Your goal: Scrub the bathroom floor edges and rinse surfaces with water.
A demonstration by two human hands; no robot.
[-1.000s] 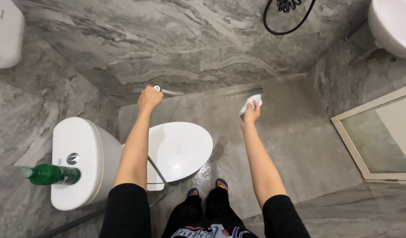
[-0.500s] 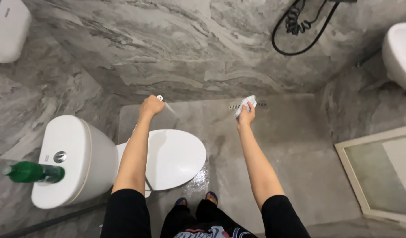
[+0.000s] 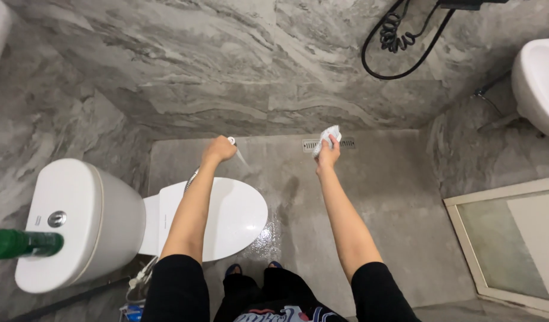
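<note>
1. White crumpled cloth (image 3: 327, 138) sits pinched in the right hand (image 3: 327, 158), fingers closed round it, arm stretched out over the grey floor (image 3: 376, 197); it hangs in front of the floor drain (image 3: 328, 144) at the floor's far edge, as half a second ago.
2. Closed round a spray nozzle (image 3: 231, 141), the left hand (image 3: 219, 149) has moved slightly right since the earlier frame; its metal hose (image 3: 191, 177) now shows, trailing back toward the toilet lid (image 3: 238, 214).
3. Outward, the cistern (image 3: 71, 220) carries a green bottle (image 3: 21, 244) at its near-left edge, now partly cut off by the frame.
4. Wet floor glistens just beside the lid's front.
</note>
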